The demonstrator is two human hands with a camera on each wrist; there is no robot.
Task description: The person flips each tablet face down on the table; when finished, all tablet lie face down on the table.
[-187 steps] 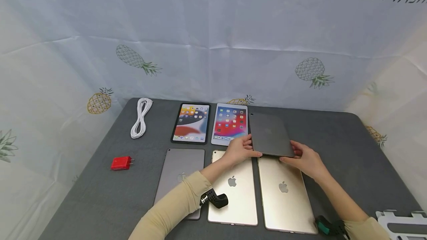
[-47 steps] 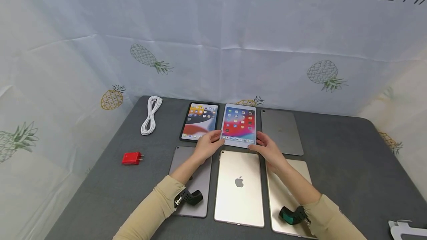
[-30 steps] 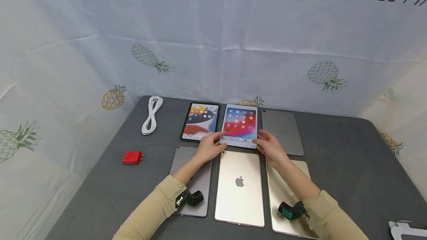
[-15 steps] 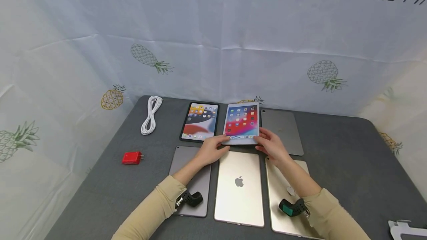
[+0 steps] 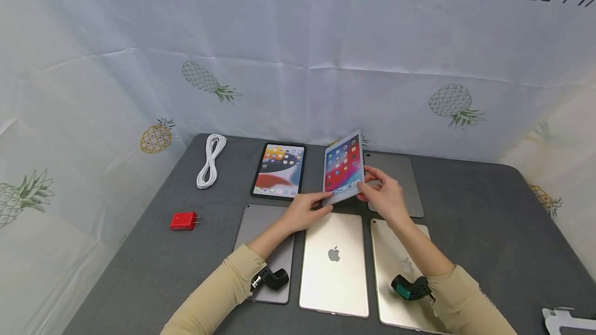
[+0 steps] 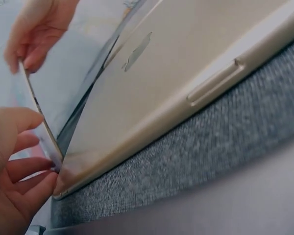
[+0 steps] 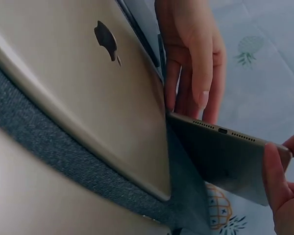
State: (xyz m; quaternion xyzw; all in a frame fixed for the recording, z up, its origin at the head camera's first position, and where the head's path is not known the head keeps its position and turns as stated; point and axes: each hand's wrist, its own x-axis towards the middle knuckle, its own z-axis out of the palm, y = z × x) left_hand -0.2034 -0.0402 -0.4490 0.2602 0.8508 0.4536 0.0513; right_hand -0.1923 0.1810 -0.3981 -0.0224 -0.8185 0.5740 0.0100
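Behind the table (image 5: 489, 231), a pale pineapple-print curtain (image 5: 298, 40) fills the background; the table top is dark grey and cloth-like. Front row: gold tablet, middle (image 5: 333, 278), and gold tablet, right (image 5: 391, 260), both back up with the logo showing; beside them a face-down grey tablet (image 5: 261, 221), partly under the left forearm. Back row: second grey tablet (image 5: 405, 180) at right, back up, and black-framed tablet (image 5: 279, 169) at left, screen lit. White-framed tablet (image 5: 344, 164), screen lit, is raised and tilted between these two, its lower edge near the top of the middle gold one; contact there cannot be told. Left hand (image 5: 302, 213): thumb and fingers clamped on its lower left corner. Right hand (image 5: 386, 195): pinching its lower right corner. Far left, well apart: coiled white cable (image 5: 210, 162), then red plug adapter (image 5: 183, 221), prongs pointing right.
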